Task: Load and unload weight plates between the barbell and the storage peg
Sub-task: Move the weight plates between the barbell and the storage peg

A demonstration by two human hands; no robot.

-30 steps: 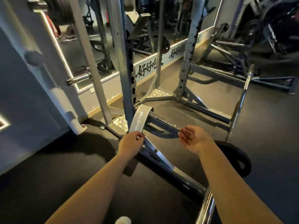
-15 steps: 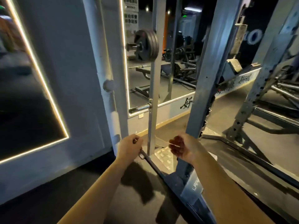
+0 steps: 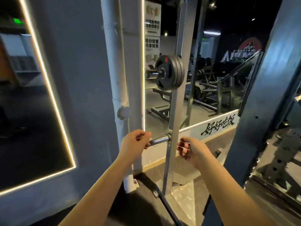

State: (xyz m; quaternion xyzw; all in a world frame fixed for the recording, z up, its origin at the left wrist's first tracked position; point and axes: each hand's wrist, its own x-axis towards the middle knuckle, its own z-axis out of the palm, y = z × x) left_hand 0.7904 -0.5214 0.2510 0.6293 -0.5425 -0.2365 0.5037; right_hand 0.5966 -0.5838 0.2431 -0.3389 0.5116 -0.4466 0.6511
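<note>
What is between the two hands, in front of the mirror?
In the head view, a bare chrome storage peg and the grey steel upright post that carries it lie between the left hand and the right hand.

Head view: I see my two forearms entering from the bottom edge, both bare up to where the frame cuts them; no sleeve edge shows. Left hand point(image 3: 136, 141) is bare, without glove, ring or strap, and the wrist carries no watch or band. Right hand point(image 3: 189, 150) is likewise bare, wrist unadorned. Fingernails on the right hand look short; motion blur streaks the fingertips, so finer detail cannot be read. Nothing else of my body is in frame.
</note>
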